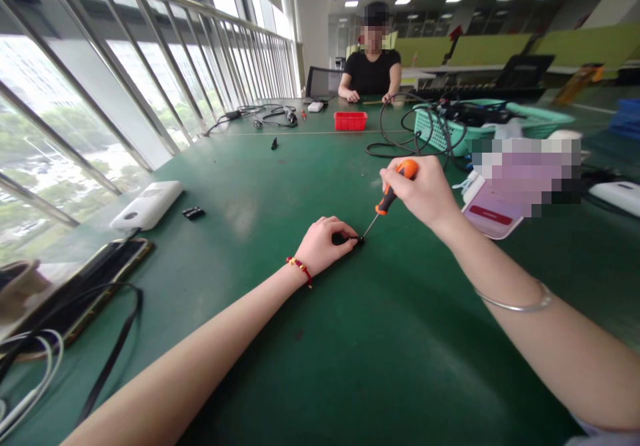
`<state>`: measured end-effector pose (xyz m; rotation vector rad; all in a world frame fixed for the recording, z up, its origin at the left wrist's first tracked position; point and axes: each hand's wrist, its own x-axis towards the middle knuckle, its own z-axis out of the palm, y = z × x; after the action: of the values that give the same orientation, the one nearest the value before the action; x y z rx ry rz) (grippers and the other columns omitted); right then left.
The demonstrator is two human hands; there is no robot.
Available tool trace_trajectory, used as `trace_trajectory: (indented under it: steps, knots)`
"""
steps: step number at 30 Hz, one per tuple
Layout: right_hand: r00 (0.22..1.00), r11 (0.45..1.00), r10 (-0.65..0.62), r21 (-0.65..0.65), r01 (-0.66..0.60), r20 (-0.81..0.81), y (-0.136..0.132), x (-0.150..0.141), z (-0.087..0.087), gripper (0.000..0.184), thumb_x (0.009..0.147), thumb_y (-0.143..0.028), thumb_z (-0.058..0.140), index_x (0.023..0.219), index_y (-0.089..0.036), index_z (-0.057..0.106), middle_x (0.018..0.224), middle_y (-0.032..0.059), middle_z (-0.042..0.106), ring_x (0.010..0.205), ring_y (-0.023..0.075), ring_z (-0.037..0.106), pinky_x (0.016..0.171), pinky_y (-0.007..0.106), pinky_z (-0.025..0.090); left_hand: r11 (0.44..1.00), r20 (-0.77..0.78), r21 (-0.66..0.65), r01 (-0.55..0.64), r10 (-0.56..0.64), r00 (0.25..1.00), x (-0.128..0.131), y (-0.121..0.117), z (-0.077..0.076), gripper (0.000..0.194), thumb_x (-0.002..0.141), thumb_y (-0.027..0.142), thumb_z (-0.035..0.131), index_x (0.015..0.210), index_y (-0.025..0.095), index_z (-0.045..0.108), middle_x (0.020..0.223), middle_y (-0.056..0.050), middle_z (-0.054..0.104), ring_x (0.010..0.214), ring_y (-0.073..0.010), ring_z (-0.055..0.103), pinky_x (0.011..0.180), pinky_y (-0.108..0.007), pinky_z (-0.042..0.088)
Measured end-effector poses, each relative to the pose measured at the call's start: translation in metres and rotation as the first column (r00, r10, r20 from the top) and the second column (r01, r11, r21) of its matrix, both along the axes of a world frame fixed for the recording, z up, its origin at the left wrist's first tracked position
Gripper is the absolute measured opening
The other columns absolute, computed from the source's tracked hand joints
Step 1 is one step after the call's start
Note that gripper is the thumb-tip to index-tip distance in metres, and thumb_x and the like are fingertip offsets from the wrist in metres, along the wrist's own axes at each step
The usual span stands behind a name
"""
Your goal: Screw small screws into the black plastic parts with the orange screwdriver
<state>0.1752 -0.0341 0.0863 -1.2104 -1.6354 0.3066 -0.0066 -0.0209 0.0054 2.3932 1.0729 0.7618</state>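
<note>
My right hand (425,189) is closed round the orange and black handle of a screwdriver (387,199). Its thin shaft slants down to the left, and the tip meets a small black part (361,239) on the green table (340,339). Thumb and fingertips of my left hand (327,243) pinch that part against the tabletop. The part is too small and too covered to name. Left of my left hand, another small black piece (193,213) lies on the table.
A red tray (350,121) and a green basket (440,133) with black cables stand farther back. On the left lie a white device (147,206) and a dark phone (85,293). A phone (490,213) lies right. A person (373,66) sits opposite.
</note>
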Motion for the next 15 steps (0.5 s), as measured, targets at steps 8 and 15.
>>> trace_trajectory:
  steps: [8,15]
  knots:
    - [1.000,1.000,-0.012,0.024,0.012,-0.012,0.0014,0.0030,0.0006,0.027,0.073,-0.016,0.054,0.046,-0.019,0.050,0.051,-0.0010,0.053,0.052,0.0119,0.050,0.053,0.027,0.038,1.000,0.007,-0.005,0.009,-0.009,1.000,-0.0003,0.0004,-0.0005,0.013,0.076,0.024,0.060,0.083,0.020,0.071,0.081,-0.002,0.065,0.078,-0.0156,0.057,0.081,-0.031,0.045]
    - [1.000,1.000,0.002,-0.010,-0.002,-0.003,0.0020,0.0013,-0.0009,0.025,0.072,-0.016,0.054,0.047,-0.019,0.051,0.052,-0.0004,0.055,0.053,0.0130,0.051,0.055,0.027,0.040,1.000,-0.003,0.000,0.005,-0.005,1.000,-0.0010,0.0008,-0.0004,0.014,0.076,0.026,0.061,0.084,0.020,0.070,0.081,-0.002,0.065,0.078,-0.0164,0.058,0.080,-0.031,0.045]
